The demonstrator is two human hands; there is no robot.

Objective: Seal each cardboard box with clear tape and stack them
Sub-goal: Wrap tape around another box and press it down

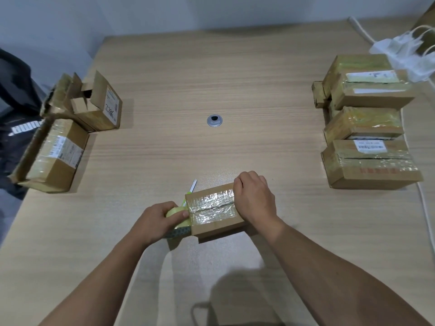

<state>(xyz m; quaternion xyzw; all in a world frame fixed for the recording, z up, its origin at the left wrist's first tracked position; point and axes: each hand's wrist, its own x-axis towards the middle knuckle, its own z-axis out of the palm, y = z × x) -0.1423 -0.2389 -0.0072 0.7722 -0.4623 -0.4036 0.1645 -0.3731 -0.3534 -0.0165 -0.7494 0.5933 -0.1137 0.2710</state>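
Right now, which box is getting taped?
The small box nearest the person, between both hands: right hand grips its end, left hand holds the tape roll. Others sit untouched at the sides.

Single head cam, wide-angle, sits above the bench [211, 78] near edge, pitched forward-down. Close range; wall [164, 10] beyond the bench far edge.

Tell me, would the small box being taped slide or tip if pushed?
Probably slides rather than tips: the box is low and flat on the smooth table. Its glossy taped top likely feels slippery. The cardboard looks stiff, holding square edges.
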